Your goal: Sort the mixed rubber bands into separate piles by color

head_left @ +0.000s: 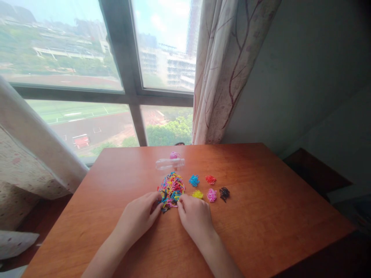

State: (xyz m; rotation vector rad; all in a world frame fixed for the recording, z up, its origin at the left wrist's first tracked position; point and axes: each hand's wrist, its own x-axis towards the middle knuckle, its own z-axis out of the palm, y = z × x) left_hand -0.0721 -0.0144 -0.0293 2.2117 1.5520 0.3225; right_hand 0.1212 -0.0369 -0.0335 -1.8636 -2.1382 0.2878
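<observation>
On the brown wooden tabletop (261,208), the curled left hand (142,208) and right hand (195,212) touch a multicoloured heap of thin bands (172,187) (pinch: cannot tell); single lifts should limit tangling.

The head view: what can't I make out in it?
Bare left hand and bare right hand: head view; curled fingers hide whether anything is pinched.
Multicoloured heap of small bands: head view; upper bands hide those beneath.
Pink object by the clear plastic container: head view; too small and blurred to identify.
Bare left forearm: head view; bottom edge cuts it off.
</observation>
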